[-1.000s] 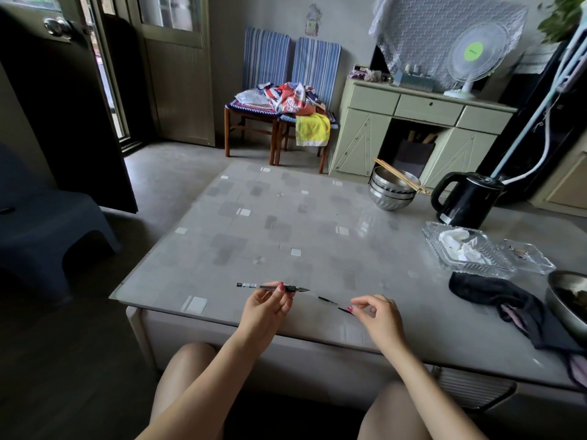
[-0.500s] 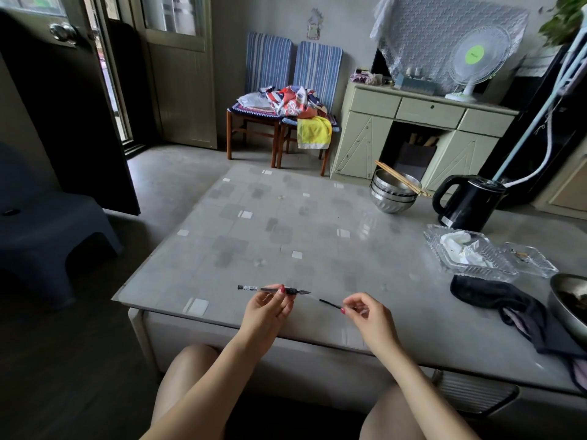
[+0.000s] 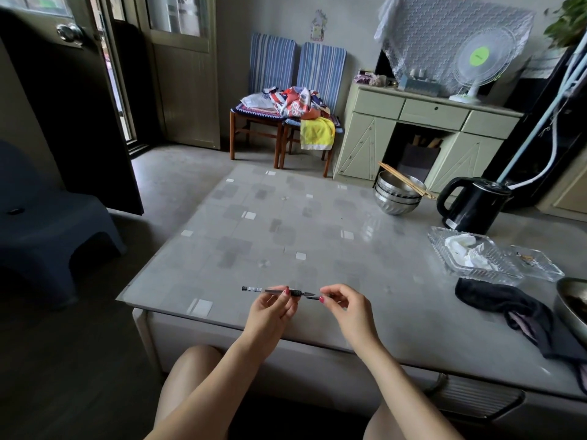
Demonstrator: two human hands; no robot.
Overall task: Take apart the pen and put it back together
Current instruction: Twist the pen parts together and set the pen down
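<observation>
I hold the pen barrel (image 3: pixel 254 289) level over the near edge of the table (image 3: pixel 254 236), pinched in my left hand (image 3: pixel 273 312), its pointed end facing right. My right hand (image 3: pixel 349 309) pinches a thin dark pen part (image 3: pixel 313 298) whose free end sits just below and beside the barrel's point. Fingers cover most of that part, so I cannot tell which piece it is. Both hands hover just above the tabletop, close together.
On the table's right side stand stacked steel bowls with chopsticks (image 3: pixel 397 198), a black kettle (image 3: pixel 473 206), glass trays (image 3: pixel 470 255), a dark cloth (image 3: pixel 508 309) and a metal bowl (image 3: pixel 575 306). A blue stool (image 3: pixel 47 223) stands on the left.
My right hand has moved left and slightly up, bringing the thin dark part from well apart to right at the barrel's point. My left hand has barely moved.
</observation>
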